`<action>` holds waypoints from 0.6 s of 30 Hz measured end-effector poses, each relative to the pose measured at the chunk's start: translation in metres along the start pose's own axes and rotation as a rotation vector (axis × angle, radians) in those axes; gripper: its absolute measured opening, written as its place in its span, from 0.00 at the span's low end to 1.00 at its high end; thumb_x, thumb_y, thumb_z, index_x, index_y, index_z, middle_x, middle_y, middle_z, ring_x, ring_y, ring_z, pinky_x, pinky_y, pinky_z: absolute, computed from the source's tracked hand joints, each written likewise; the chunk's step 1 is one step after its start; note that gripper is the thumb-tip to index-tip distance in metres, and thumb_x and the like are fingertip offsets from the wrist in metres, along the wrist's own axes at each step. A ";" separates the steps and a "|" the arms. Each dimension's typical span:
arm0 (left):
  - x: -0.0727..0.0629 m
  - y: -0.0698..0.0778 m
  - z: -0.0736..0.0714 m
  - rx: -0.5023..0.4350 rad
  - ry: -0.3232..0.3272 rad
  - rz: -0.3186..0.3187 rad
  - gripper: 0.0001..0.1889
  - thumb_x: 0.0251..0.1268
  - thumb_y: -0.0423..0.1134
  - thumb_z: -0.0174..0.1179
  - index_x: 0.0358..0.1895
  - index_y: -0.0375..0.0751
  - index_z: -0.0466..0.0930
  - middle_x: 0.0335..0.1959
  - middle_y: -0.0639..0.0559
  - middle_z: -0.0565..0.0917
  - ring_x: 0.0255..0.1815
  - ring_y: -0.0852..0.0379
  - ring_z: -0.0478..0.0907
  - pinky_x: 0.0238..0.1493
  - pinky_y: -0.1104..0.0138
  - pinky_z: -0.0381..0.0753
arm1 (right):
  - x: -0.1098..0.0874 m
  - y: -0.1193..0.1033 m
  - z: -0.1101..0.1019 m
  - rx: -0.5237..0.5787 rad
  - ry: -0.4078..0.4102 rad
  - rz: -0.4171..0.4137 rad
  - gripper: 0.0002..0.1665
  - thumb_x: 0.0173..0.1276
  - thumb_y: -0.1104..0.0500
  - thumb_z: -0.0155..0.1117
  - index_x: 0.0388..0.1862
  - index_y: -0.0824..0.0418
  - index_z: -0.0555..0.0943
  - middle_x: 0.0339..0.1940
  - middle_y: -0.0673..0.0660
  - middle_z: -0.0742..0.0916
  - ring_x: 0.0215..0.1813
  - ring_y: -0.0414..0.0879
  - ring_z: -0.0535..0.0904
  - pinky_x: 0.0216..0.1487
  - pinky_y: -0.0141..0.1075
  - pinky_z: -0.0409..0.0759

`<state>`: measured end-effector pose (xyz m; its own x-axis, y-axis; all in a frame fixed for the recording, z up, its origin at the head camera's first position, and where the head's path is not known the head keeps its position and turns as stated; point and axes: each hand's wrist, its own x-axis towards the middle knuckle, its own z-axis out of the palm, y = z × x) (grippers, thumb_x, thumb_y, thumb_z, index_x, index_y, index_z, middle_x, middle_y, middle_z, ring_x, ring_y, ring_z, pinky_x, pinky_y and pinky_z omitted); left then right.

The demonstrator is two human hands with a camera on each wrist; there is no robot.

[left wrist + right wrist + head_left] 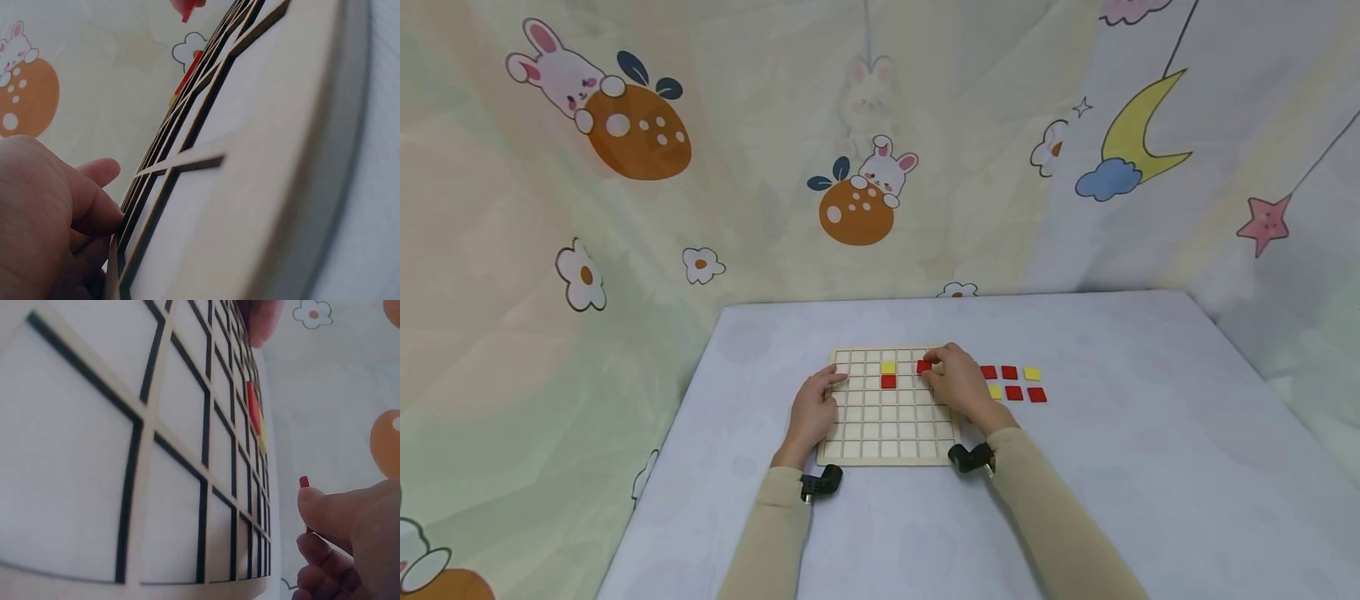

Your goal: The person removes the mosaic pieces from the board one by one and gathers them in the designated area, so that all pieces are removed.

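A wooden grid board (887, 460) lies flat on the table, with a yellow tile (888, 367) and a red tile (889, 382) set one above the other in its squares. My right hand (958, 385) pinches another red tile (924, 367) between thumb and fingers, over the board's upper right part. In the right wrist view this held tile (304, 482) pokes out past the thumb, apart from the grid. My left hand (814, 410) rests at the board's left edge. Its fingers (103, 212) touch the rim there, the index reaching loosely over the squares.
Right of the board lie loose tiles in two rows, several red (1014, 393) and a few yellow (1032, 374); my right hand partly covers that side. White cloth covers the table (1150, 467). A printed curtain (760, 167) hangs behind and at the sides.
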<state>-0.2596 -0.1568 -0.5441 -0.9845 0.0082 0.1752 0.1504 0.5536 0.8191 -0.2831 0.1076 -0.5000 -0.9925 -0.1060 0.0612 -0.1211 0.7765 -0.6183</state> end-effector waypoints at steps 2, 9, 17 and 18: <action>0.000 0.000 0.000 -0.001 0.001 0.004 0.23 0.67 0.23 0.43 0.57 0.42 0.82 0.70 0.48 0.70 0.74 0.47 0.60 0.80 0.60 0.49 | -0.003 -0.001 -0.001 0.019 0.001 0.000 0.18 0.67 0.55 0.67 0.55 0.57 0.82 0.54 0.55 0.80 0.51 0.51 0.76 0.56 0.45 0.83; 0.000 0.000 0.000 0.003 -0.007 -0.004 0.23 0.68 0.24 0.43 0.58 0.42 0.81 0.70 0.49 0.70 0.75 0.48 0.60 0.80 0.61 0.49 | -0.016 -0.003 -0.005 0.023 0.036 -0.012 0.19 0.67 0.55 0.67 0.56 0.58 0.82 0.54 0.55 0.80 0.47 0.49 0.76 0.49 0.40 0.85; 0.000 0.001 0.000 0.004 -0.004 -0.020 0.23 0.68 0.23 0.43 0.58 0.42 0.81 0.71 0.49 0.70 0.75 0.48 0.59 0.80 0.60 0.49 | -0.033 0.001 -0.012 0.017 0.076 0.010 0.19 0.66 0.56 0.68 0.56 0.58 0.82 0.54 0.56 0.80 0.46 0.51 0.75 0.46 0.41 0.85; 0.000 0.001 0.000 0.008 -0.004 -0.025 0.23 0.68 0.24 0.43 0.58 0.42 0.81 0.71 0.50 0.69 0.75 0.48 0.59 0.80 0.60 0.49 | -0.036 0.003 -0.013 0.017 0.077 0.009 0.20 0.66 0.56 0.67 0.56 0.58 0.82 0.54 0.56 0.80 0.45 0.51 0.75 0.45 0.41 0.85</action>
<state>-0.2593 -0.1560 -0.5437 -0.9884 -0.0025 0.1520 0.1245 0.5605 0.8187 -0.2483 0.1214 -0.4938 -0.9921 -0.0505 0.1151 -0.1123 0.7667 -0.6322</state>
